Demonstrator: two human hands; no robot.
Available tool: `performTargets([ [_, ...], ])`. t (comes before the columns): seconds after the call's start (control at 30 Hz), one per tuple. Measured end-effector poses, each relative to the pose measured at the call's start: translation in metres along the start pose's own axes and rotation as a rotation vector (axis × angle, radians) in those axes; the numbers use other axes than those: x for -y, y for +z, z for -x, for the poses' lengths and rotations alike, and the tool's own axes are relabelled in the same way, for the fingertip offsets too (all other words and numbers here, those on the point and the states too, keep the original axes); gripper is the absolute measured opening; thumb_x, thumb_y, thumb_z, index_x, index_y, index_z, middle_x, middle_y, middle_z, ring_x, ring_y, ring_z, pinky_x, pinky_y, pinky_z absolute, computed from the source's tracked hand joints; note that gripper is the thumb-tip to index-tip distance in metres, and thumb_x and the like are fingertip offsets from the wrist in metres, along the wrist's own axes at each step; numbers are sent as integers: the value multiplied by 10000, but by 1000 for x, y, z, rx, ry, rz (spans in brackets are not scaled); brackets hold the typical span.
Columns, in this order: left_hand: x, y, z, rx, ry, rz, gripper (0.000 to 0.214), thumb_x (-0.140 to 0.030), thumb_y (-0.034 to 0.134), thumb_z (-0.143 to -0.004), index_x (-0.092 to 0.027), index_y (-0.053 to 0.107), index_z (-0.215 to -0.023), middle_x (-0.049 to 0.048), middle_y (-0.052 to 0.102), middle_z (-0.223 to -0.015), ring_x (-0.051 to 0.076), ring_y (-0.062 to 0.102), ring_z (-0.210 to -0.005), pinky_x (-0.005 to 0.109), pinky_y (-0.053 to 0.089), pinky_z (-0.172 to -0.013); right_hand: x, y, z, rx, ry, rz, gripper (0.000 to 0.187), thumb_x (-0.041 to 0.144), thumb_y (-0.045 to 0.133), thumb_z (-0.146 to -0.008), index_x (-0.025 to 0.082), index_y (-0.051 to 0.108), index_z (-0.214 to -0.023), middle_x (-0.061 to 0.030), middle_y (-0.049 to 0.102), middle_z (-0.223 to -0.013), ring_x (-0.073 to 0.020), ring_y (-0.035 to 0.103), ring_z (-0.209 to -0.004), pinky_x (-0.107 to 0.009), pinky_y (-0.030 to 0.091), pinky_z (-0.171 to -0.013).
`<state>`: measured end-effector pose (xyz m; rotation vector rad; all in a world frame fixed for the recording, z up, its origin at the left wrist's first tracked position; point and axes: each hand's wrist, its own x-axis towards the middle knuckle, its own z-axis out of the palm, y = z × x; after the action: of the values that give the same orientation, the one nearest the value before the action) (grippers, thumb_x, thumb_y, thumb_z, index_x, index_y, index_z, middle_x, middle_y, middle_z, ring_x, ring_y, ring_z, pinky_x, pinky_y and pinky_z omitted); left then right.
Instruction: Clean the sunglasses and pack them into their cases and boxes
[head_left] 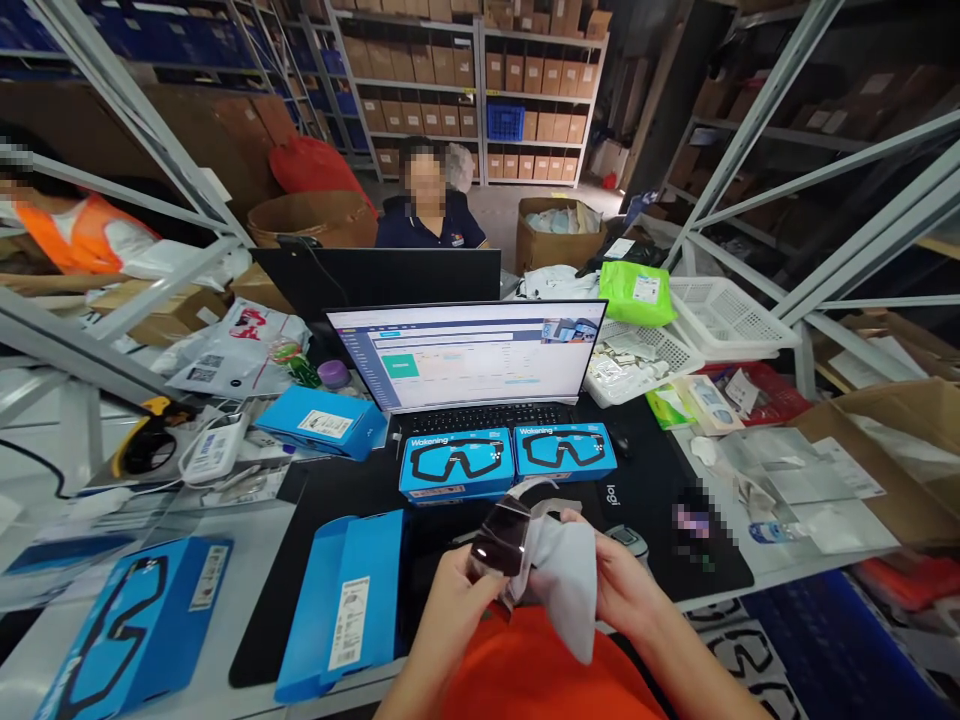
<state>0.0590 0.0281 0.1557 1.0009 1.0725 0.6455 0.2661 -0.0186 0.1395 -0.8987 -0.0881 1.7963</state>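
My left hand (463,592) is closed on a pair of sunglasses (499,540) with a dark, shiny lens, partly wrapped in clear plastic. A light grey cloth (568,585) hangs from my right hand (621,578), its fingers closed on the cloth's upper edge. Cloth and lens touch in front of my orange top. To the left of my hands lies an opened blue box (341,605) with a white label. Beyond them two blue glasses boxes (457,462) (564,450) stand side by side before the keyboard (487,416).
The lit monitor (480,360) stands behind the keyboard. More blue boxes (124,625) (322,420) lie to the left. White baskets (731,315), a green parcel (637,293) and a cardboard carton (892,430) are on the right. A person (431,215) sits behind the monitors.
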Motion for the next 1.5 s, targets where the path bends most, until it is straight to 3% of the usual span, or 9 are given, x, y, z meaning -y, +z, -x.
performTargets([
  [0.17,-4,-5,3,-62,-20,-70,233,-364,735,-718,-151,648,-680,20,660,-599,170,615,-554,268,495,-538,-5,4,13,78,68,-21,571,584,634,-862,131,637,-1210,-154,725,-1159,-284,675,-1106,-393,487,-955],
  [0.43,-9,-9,7,-234,-39,-20,272,-392,774,-626,-146,663,-662,-1,635,-540,169,604,-494,271,499,-472,-8,-7,13,24,-13,120,305,332,893,-680,166,661,-788,-18,718,-722,-159,673,-644,-230,475,-611],
  [0.63,-7,-19,4,-331,-37,47,453,-490,802,-596,-107,732,-828,76,716,-688,257,684,-704,300,537,-474,25,-21,19,-147,-302,235,596,371,880,-696,256,629,-1224,-32,748,-891,-191,700,-753,-308,533,-741],
  [0.8,-2,-14,4,-254,-53,-22,372,-463,787,-642,-138,735,-815,28,679,-627,222,672,-621,305,550,-514,36,-11,31,-97,-361,497,734,407,838,-732,289,538,-1391,-75,720,-1140,-245,699,-944,-340,552,-797],
  [1.0,-13,6,8,-172,-18,-122,210,-342,704,-685,-155,711,-779,-6,629,-576,199,629,-556,298,533,-527,14,8,30,-153,-400,376,752,440,805,-775,314,458,-1430,-60,705,-1180,-251,692,-966,-361,533,-856],
  [1.17,-16,20,15,-218,106,-254,337,-237,608,-725,-185,727,-1037,16,703,-759,183,624,-657,272,515,-626,-12,27,32,-137,-377,183,857,418,788,-791,370,309,-1500,-22,733,-1036,-269,669,-1054,-424,446,-997],
  [1.27,-13,22,18,-277,128,-260,476,-271,600,-765,-204,653,-1233,25,719,-824,192,635,-698,277,519,-654,-12,38,43,2,-274,81,698,415,755,-768,305,479,-1400,-75,705,-1133,-296,662,-1025,-428,479,-921],
  [1.37,-11,22,21,-327,165,-249,512,-282,595,-762,-194,633,-1265,35,726,-856,190,629,-688,278,518,-652,-4,43,49,127,-154,20,441,298,769,-667,243,647,-1087,-61,714,-919,-259,663,-842,-356,510,-752],
  [1.5,-9,21,22,-306,164,-303,501,-250,584,-775,-202,635,-1271,43,738,-870,194,641,-687,282,520,-659,-7,39,40,78,-202,111,363,167,819,-638,240,479,-741,44,592,-640,-118,502,-520,-215,388,-508],
])
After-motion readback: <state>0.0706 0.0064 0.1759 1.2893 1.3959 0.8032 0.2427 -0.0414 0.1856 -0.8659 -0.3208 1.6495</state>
